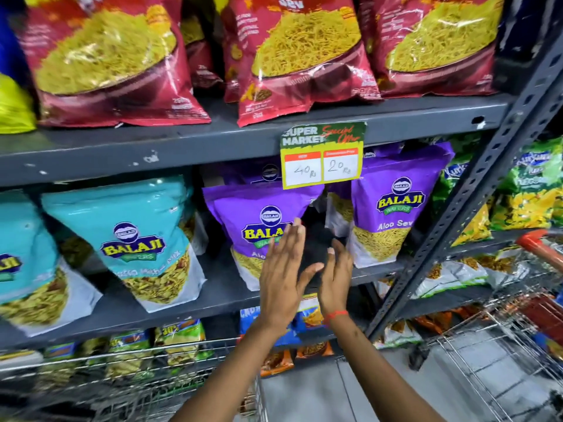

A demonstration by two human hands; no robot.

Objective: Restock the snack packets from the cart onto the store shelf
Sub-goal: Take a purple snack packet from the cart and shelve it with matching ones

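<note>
A purple Aloo Sev packet [253, 220] stands on the grey middle shelf [222, 287]. My left hand [285, 269] is flat and open in front of that packet's right edge, fingers up. My right hand [335, 275] is open just to the right, palm facing left, before a dark gap between packets. Neither hand holds anything. A second purple Aloo Sev packet [393, 208] stands to the right of the gap. The wire cart [128, 360] lies low at the left with several packets in it, blurred.
Teal mix packets [137, 239] fill the shelf's left side. Red sev packets [292, 53] sit on the shelf above. A price tag [323, 156] hangs from the upper shelf edge. A slotted upright [475, 184] and a second cart with a red handle [536, 242] stand at the right.
</note>
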